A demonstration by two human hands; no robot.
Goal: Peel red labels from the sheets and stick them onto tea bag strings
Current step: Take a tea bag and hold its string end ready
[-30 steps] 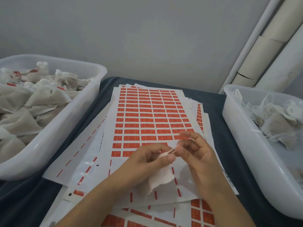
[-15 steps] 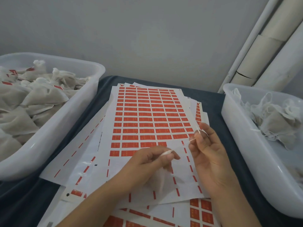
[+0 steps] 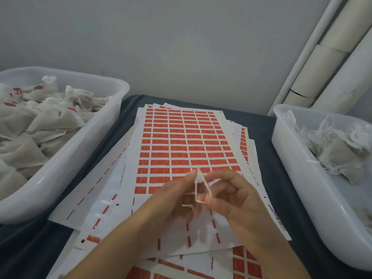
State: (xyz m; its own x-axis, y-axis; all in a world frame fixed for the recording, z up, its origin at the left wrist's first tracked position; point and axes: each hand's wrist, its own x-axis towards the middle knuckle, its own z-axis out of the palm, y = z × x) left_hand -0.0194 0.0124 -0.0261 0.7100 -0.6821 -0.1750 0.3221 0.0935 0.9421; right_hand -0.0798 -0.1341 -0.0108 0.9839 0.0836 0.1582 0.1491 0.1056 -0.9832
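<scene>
A stack of label sheets (image 3: 181, 141) lies on the dark cloth, the top sheet carrying rows of red labels; its near rows are peeled bare. Above its near end my left hand (image 3: 173, 200) pinches the top of a white tea bag string (image 3: 198, 184) between fingertips. My right hand (image 3: 239, 198) pinches the string's lower strands just to the right. The string forms a small upright loop between both hands. The tea bag (image 3: 201, 232) hangs blurred below the hands, mostly hidden. No red label shows on the string.
A white tub (image 3: 120, 93) at the left holds several tea bags with red labels. Another white tub (image 3: 281, 125) at the right holds several unlabelled bags with loose strings. Pale pipes (image 3: 322, 63) stand in the back right corner.
My right hand has moved back left to meet the left hand. The string, stretched sideways before, now stands up as a loop between the fingertips. The tea bag has dropped lower.
</scene>
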